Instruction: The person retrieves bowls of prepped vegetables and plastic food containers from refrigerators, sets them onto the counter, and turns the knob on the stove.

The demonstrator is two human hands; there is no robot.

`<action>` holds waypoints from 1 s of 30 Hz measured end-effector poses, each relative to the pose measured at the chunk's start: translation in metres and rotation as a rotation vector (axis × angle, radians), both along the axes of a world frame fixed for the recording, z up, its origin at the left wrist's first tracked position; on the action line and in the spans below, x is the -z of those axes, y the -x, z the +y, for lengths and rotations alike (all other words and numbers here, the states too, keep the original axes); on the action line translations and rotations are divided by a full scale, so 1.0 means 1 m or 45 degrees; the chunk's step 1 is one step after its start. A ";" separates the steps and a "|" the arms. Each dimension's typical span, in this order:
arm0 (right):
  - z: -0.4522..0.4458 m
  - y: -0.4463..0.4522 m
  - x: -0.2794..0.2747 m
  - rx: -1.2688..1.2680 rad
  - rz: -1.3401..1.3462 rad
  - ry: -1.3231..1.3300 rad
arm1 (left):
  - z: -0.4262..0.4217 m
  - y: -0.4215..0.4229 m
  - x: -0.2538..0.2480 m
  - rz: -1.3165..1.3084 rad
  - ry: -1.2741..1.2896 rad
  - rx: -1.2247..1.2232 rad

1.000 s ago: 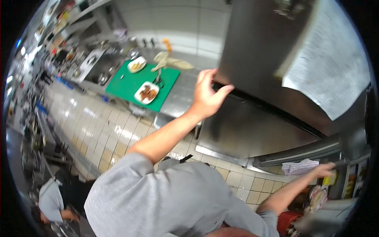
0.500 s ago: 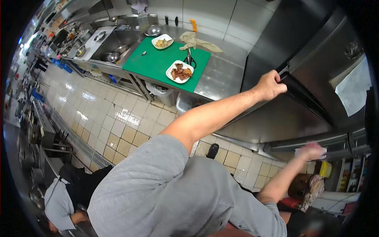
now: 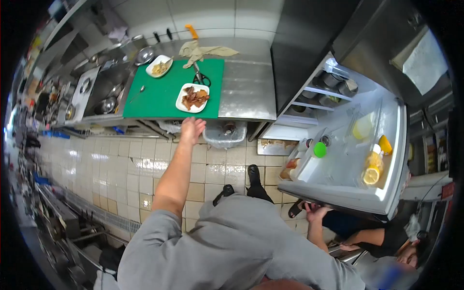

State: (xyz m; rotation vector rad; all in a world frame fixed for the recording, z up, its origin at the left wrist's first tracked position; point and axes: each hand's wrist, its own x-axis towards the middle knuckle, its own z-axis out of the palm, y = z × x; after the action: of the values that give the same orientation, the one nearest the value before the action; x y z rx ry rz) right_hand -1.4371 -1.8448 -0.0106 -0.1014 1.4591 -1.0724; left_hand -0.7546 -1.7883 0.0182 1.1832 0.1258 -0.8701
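My left hand (image 3: 193, 129) is held out over the floor, just in front of the counter edge and near the white plate of browned meat (image 3: 192, 98). Nothing is in it, and its fingers are stretched out. The fridge door (image 3: 345, 191) stands wide open, its inner shelves facing up toward me. At its near lower edge is my right hand (image 3: 316, 212), palm up, fingers curled against the door. On the door shelves are a bottle with a green lid (image 3: 319, 150), a cut lemon (image 3: 371, 175) and a container of yellow liquid (image 3: 363, 126).
A green cutting board (image 3: 159, 94) carries the plate, a second dish of food (image 3: 159, 66), scissors (image 3: 202, 78) and a spoon (image 3: 137, 93). A cloth (image 3: 205, 50) lies behind it. A sink (image 3: 104, 89) is at left. Another person (image 3: 369, 237) is low behind the door.
The fridge door has swung open, showing its inside. My left hand has let go of the handle and moved left. My right hand has come to the door edge; the pinkish cloth no longer shows.
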 end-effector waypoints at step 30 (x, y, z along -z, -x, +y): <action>-0.232 -0.038 0.180 -1.122 0.675 0.502 | -0.458 0.311 0.069 -0.001 -0.267 0.637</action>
State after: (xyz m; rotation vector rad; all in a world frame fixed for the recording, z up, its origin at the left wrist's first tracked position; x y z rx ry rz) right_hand -1.3987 -2.0771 -0.1902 -1.2666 1.3934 -0.5827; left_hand -1.0661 -2.2461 -0.0511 1.4398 -0.0881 -1.3175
